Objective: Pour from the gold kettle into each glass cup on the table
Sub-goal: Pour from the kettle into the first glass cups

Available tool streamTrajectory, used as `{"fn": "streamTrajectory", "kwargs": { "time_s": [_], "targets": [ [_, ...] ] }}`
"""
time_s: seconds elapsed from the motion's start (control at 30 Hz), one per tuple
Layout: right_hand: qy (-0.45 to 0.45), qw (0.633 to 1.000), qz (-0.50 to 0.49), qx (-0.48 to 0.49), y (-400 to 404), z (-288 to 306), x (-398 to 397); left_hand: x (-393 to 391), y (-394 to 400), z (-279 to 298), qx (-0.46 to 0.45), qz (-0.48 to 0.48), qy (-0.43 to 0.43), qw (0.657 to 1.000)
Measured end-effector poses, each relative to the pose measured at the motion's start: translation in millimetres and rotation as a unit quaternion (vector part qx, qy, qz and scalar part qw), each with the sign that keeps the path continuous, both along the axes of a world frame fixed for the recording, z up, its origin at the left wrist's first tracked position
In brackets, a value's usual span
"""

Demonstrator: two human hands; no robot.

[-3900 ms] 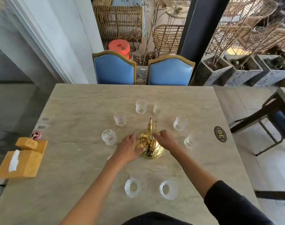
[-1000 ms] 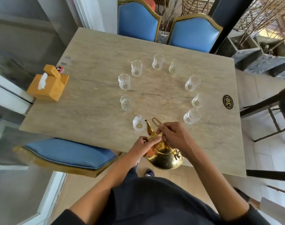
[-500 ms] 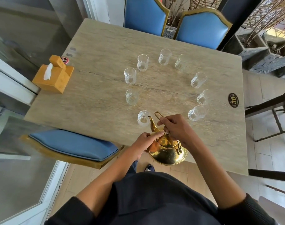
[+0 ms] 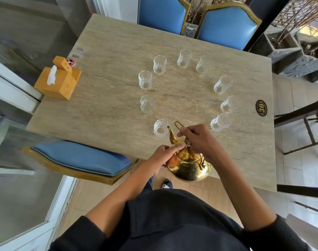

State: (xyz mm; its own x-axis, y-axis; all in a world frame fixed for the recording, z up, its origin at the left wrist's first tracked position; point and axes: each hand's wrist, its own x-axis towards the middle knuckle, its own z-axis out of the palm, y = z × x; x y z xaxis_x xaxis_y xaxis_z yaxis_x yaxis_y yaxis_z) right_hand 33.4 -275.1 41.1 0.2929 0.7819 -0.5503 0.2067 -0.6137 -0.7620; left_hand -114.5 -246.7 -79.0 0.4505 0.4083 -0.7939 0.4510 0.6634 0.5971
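Note:
The gold kettle (image 4: 189, 167) hangs tilted over the near edge of the stone table (image 4: 107, 113). Its spout tip rests at the rim of the nearest glass cup (image 4: 160, 128). My right hand (image 4: 200, 140) grips the kettle's wire handle. My left hand (image 4: 162, 156) presses fingertips on the lid and steadies the body. Several more glass cups stand in a ring, among them one at the left (image 4: 147, 104), one at the far side (image 4: 184, 58) and one at the right (image 4: 220, 122). Whether liquid runs from the spout I cannot tell.
A wooden tissue box (image 4: 58, 82) sits at the table's left edge, with a small round tin (image 4: 70, 61) behind it. A number badge (image 4: 261, 108) lies at the right. Two blue chairs (image 4: 227, 28) stand opposite, and a blue chair seat (image 4: 82, 156) at the near left.
From the middle of the ring, the kettle came up and over to the near edge. In the last second its spout moved left and tipped onto the nearest cup's rim.

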Motion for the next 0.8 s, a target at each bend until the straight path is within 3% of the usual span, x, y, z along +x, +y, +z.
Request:
{"fn": "streamTrajectory", "kwargs": {
  "time_s": [0.8],
  "targets": [
    [-0.043,0.998,0.04,0.003,-3,13,0,2,-7,9,-0.002,0.013,0.005,1.0]
  ]
}}
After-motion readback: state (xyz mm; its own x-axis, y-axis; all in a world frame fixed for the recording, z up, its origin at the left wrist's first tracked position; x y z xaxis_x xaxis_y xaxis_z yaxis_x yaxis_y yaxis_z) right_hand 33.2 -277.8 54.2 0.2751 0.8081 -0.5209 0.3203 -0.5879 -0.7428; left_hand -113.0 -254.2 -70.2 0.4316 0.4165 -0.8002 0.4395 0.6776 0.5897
